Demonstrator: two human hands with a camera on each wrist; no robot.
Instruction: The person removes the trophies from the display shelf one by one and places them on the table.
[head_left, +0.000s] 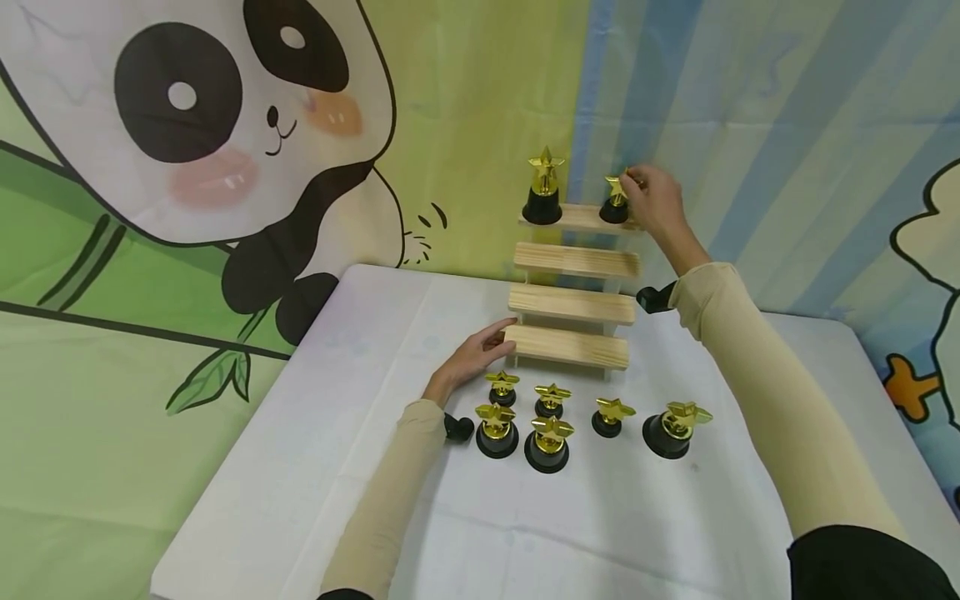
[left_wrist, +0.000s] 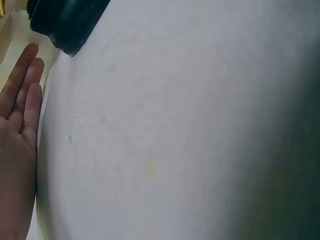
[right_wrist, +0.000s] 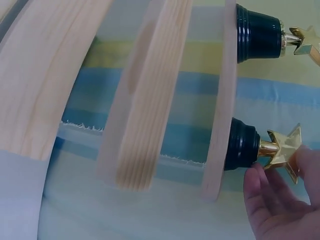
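On the top step of a wooden stepped rack (head_left: 577, 261), my right hand (head_left: 656, 202) holds a small gold star trophy (head_left: 614, 210) by its star. The right wrist view shows the thumb at the star (right_wrist: 286, 150) and fingertips just below it, the black base on the board. A taller star trophy (head_left: 543, 205) stands at the left end of that same step. My left hand (head_left: 474, 354) has its fingers extended at the left end of the lowest step (head_left: 567, 348). In the left wrist view the left hand (left_wrist: 20, 120) shows its palm, with nothing in it.
Several star trophies stand on the white table in front of the rack, including a large one (head_left: 667, 435) at the right, a small one (head_left: 608, 422) beside it and another (head_left: 497, 433) near the left wrist. A panda-printed cloth (head_left: 480, 142) hangs behind.
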